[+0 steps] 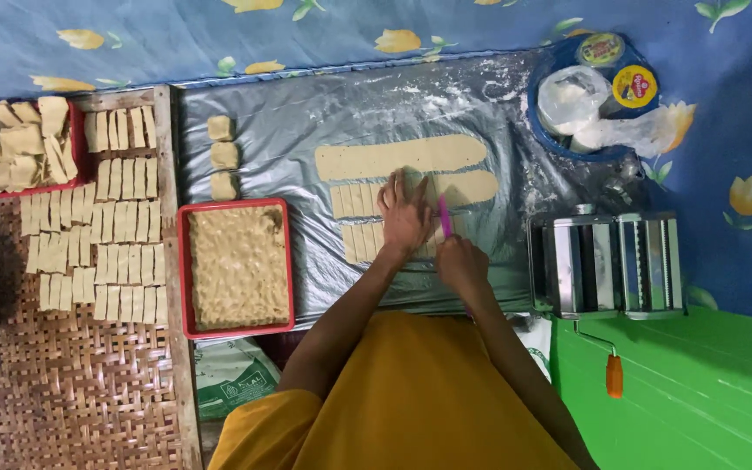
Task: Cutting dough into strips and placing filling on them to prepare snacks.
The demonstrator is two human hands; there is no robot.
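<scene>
On a floured clear plastic sheet lie long flat strips of pale dough. My left hand presses flat on a strip that is partly cut into small rectangles. My right hand holds a thin pink knife, its blade on the dough just right of my left hand. More cut pieces lie under and in front of my hands.
A red tray of filling sits left of the sheet, three dough lumps behind it. Rows of cut rectangles lie on a woven mat, with a second red tray. A metal pasta roller and a blue basin stand right.
</scene>
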